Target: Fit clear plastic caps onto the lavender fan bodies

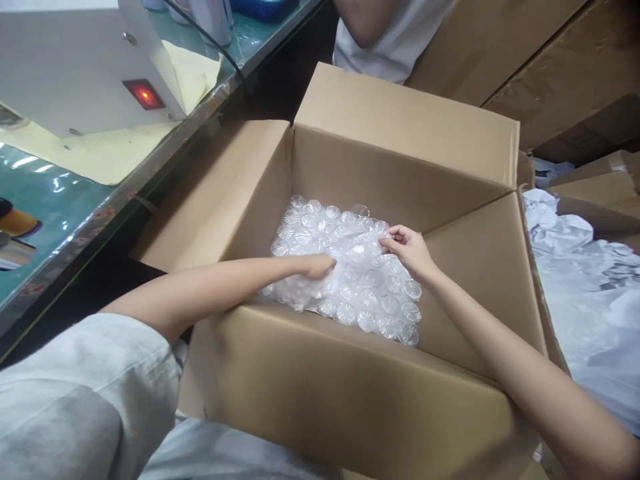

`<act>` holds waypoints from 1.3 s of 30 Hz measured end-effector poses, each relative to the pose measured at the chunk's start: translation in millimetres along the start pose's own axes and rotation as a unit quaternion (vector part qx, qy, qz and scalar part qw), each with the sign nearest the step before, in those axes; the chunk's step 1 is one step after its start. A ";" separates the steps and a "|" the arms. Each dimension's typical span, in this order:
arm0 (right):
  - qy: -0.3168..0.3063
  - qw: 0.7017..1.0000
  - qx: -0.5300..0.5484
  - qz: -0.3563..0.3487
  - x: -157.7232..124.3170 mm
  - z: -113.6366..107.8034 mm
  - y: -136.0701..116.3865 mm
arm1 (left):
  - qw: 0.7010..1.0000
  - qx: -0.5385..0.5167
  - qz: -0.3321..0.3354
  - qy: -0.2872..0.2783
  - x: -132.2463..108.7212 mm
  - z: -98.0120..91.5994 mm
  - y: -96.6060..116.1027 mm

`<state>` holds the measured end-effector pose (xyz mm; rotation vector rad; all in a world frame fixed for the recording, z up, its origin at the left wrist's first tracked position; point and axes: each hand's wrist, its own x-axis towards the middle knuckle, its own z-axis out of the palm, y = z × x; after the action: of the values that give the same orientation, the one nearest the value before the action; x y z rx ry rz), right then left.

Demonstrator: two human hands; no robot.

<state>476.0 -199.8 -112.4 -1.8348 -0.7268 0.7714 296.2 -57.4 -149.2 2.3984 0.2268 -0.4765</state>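
An open cardboard box [400,127] stands in front of me with its flaps up. Inside lies a clear plastic bag full of small transparent round lids or cups [370,293], packed in rows. My left hand [317,265] reaches in from the left, its fingers curled down into the bag's plastic at the middle. My right hand [407,250] comes from the right and pinches the bag's plastic near its top edge. Both forearms cross the box's near wall.
A white machine with a lit red switch [144,95] sits on a green glass-topped bench [55,193] at the left. Another person in a white shirt [395,33] sits beyond the box. More cardboard boxes [550,73] and crumpled plastic bags [585,267] lie at the right.
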 end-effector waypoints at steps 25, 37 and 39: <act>-0.138 0.948 -0.285 0.020 -42.7 53.7 92.3 | 0.960 0.046 -0.246 0.125 -0.7 -66.3 -24.4; -0.206 0.945 -0.252 -0.016 -21.4 51.8 78.8 | 0.970 0.113 -0.217 -0.010 -4.0 -15.3 -49.6; -0.235 0.948 -0.215 -0.024 -25.6 45.1 61.2 | 0.973 0.109 -0.202 -0.020 -6.6 -2.5 -51.9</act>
<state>433.9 -215.4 -178.9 -2.0231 -1.3277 1.1005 276.2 -16.6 -175.2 2.5551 0.6850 -0.7689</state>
